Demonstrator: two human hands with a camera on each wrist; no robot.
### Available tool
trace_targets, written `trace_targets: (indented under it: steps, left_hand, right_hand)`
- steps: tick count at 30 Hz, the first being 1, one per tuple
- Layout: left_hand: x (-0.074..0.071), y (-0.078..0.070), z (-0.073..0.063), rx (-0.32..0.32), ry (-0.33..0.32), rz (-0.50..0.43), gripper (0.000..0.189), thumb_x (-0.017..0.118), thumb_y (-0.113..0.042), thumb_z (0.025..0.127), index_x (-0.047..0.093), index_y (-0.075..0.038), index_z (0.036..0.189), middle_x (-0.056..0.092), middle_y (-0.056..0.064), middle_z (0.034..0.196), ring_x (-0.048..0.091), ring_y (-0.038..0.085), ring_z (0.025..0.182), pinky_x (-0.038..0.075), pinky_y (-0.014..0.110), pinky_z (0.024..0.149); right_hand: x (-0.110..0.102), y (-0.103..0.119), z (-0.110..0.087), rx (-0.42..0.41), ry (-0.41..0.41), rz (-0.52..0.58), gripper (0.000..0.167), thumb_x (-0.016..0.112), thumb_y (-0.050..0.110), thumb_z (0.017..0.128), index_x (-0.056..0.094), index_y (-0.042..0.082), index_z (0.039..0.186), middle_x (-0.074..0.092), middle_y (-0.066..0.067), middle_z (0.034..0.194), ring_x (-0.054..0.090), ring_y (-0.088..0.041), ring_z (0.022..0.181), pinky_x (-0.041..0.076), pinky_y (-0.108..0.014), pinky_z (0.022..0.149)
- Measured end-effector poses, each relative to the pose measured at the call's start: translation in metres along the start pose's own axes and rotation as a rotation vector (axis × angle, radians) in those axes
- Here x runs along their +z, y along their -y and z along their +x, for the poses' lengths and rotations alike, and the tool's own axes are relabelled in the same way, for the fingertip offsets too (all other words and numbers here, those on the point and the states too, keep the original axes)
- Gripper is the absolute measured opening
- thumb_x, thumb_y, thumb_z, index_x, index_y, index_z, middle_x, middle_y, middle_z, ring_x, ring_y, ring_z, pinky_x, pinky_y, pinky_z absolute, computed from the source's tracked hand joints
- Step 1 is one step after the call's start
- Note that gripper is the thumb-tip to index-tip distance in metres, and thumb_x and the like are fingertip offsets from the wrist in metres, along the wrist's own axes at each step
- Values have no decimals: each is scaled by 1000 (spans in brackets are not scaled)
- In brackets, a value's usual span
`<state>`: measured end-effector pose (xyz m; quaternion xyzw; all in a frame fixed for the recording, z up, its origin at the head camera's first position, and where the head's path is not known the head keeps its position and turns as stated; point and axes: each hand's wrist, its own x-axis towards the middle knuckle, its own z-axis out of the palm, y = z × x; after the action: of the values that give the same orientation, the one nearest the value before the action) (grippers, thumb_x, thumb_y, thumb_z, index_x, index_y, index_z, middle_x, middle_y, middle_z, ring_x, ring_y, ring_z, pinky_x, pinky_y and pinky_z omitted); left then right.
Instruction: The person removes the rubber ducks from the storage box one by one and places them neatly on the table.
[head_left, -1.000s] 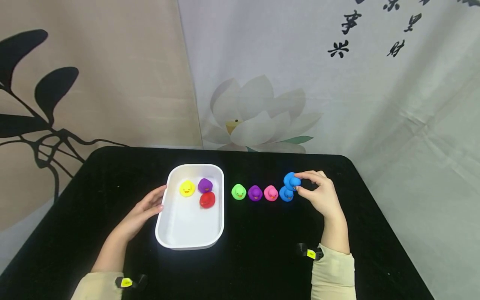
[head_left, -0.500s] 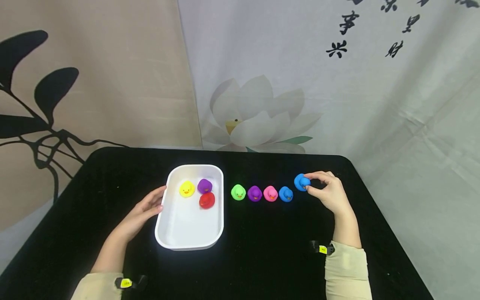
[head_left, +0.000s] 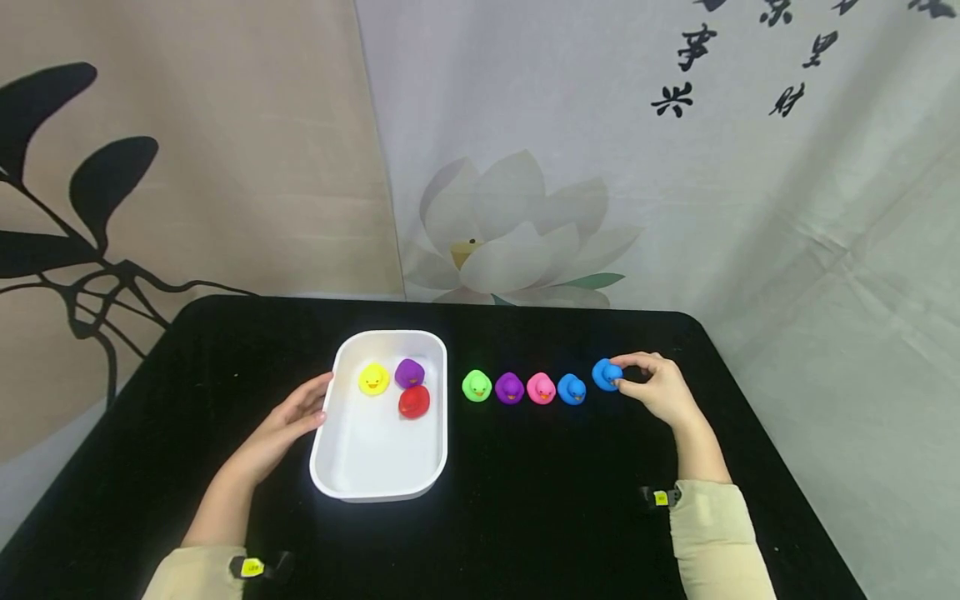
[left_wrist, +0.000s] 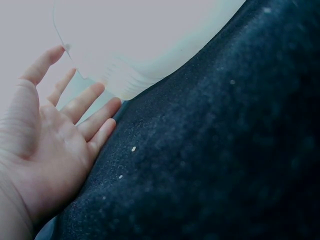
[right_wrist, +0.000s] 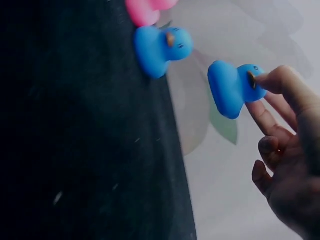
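Note:
My right hand (head_left: pixel 658 392) pinches a blue toy duck (head_left: pixel 606 374) by its head, between thumb and fingers. In the right wrist view this held duck (right_wrist: pixel 227 90) hangs apart from a second blue duck (right_wrist: pixel 152 50). That second one ends a row on the black table: green duck (head_left: pixel 477 386), purple duck (head_left: pixel 509 388), pink duck (head_left: pixel 541 388), then blue. My left hand (head_left: pixel 285 427) touches the left side of a white tray (head_left: pixel 375 479) with fingers extended. Inside the tray sit a yellow duck (head_left: pixel 373 379), a purple toy (head_left: pixel 409 373) and a red toy (head_left: pixel 414 402).
The black table (head_left: pixel 525 508) runs back to a fabric backdrop (head_left: pixel 525 125) printed with a flower and dark characters. Bands with small cameras sit at both wrists. Pale specks dot the cloth in the left wrist view.
My right hand has carried the blue duck to the right, from over the row's last duck to beside it, and then lowered it. The left hand and tray stay put.

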<state>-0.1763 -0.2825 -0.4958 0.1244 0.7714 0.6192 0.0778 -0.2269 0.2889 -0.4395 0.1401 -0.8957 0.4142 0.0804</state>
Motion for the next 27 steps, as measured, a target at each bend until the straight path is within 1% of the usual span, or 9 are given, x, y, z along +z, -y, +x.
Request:
trace_targets:
  steps: [4, 11, 18, 23, 27]
  left_hand:
    - [0, 1, 0, 2, 0, -5, 60, 54, -16, 97, 27, -13, 150, 28, 16, 153, 31, 41, 136, 26, 65, 100]
    - [0, 0, 0, 6, 3, -12, 60, 53, -15, 97, 26, -13, 150, 28, 16, 153, 30, 41, 136, 26, 66, 99]
    - [0, 0, -1, 15, 8, -19, 60, 53, -14, 97, 25, -9, 150, 28, 18, 152, 31, 42, 135, 27, 67, 99]
    - [0, -1, -1, 17, 7, -14, 60, 53, -14, 97, 25, -9, 150, 27, 18, 153, 31, 43, 135, 27, 66, 99]
    - [0, 0, -1, 18, 7, -15, 60, 53, -13, 97, 26, -10, 150, 27, 18, 153, 30, 43, 135, 26, 66, 99]
  right_hand:
    - [3, -11, 1, 17, 32, 0, 26, 71, 3, 80, 70, 3, 106, 67, -15, 108, 48, -39, 98, 37, -45, 81]
    - [8, -24, 2, 43, 86, -17, 25, 71, 7, 82, 70, 4, 108, 67, -14, 107, 49, -37, 99, 37, -43, 82]
    - [10, -33, 3, 58, 123, -9, 26, 72, 7, 83, 70, 4, 108, 67, -15, 108, 48, -30, 94, 36, -41, 78]
    - [12, -37, 5, 51, 143, -14, 26, 72, 6, 82, 70, 4, 108, 67, -15, 109, 49, -32, 96, 36, -42, 80]
    - [12, -36, 5, 77, 154, -22, 27, 72, 6, 82, 70, 4, 109, 66, -14, 107, 45, -32, 91, 34, -40, 75]
